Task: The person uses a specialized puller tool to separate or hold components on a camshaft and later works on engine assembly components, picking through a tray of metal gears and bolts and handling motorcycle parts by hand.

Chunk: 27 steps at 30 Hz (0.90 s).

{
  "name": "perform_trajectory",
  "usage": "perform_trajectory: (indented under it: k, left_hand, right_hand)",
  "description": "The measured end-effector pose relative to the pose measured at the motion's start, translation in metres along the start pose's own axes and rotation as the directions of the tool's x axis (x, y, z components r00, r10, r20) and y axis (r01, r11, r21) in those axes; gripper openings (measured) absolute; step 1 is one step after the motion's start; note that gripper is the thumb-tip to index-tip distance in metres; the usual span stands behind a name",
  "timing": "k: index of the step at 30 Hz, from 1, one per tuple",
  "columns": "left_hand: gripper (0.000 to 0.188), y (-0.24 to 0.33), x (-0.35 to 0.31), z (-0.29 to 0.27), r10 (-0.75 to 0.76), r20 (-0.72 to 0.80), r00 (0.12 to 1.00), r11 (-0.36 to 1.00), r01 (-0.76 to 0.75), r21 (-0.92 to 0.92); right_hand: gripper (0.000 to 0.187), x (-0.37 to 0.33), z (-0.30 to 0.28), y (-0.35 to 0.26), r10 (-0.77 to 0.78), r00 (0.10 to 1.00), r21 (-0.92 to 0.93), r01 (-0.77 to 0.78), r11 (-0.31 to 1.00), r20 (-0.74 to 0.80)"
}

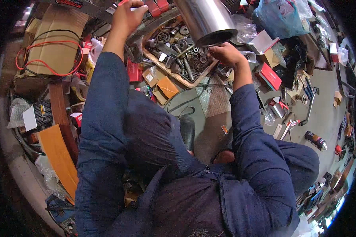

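My left hand [127, 15] is raised at the top, its fingers drawn together beside a small red piece at the picture's edge. Whatever lies in its grip is hard to make out. A large shiny metal cylinder [203, 17] slants down from the top edge, with a dark lower end. Just below that end is my right hand [227, 53], its fingers curled at the right side of a shallow tray [180, 80]. Whether they hold a part there is hidden. Greasy metal parts [186, 59], including gears, rings and shafts, fill the tray.
An orange-brown box [168, 87] and bubble wrap [215, 96] lie by the tray. On the right are a red box [268, 76], scattered tools and a spray can [315, 140]. Cardboard [57, 35] with a red cable [47, 73] and a wooden board [59, 158] stand left. A blue plastic bag [281, 17] sits far right.
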<state>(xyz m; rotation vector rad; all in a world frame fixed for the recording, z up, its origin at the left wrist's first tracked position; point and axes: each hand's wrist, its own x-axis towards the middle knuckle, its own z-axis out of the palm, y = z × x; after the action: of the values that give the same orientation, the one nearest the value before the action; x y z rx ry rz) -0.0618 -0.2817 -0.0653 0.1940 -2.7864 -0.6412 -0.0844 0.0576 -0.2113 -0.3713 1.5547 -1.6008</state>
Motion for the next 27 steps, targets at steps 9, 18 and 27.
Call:
perform_trajectory:
  k: [9, 18, 27]
  left_hand:
    - [0.031, 0.04, -0.017, -0.024, 0.1, 0.288, 0.952, 0.945, 0.0, -0.327]
    - [0.029, 0.111, -0.078, -0.106, -0.041, 0.531, 0.847, 0.938, 0.215, -0.271]
    - [0.011, 0.169, -0.219, -0.155, -0.429, -0.114, 0.896, -0.045, -0.147, -0.988]
  right_hand:
    - [0.026, -0.02, 0.031, -0.07, -0.209, 0.94, 0.092, 0.191, 0.977, 0.269]
    - [0.043, 0.019, 0.111, -0.104, -0.407, 0.81, 0.231, 0.338, 0.912, 0.423]
    - [0.042, 0.009, 0.167, -0.185, -0.552, 0.598, 0.377, 0.403, 0.834, 0.581]
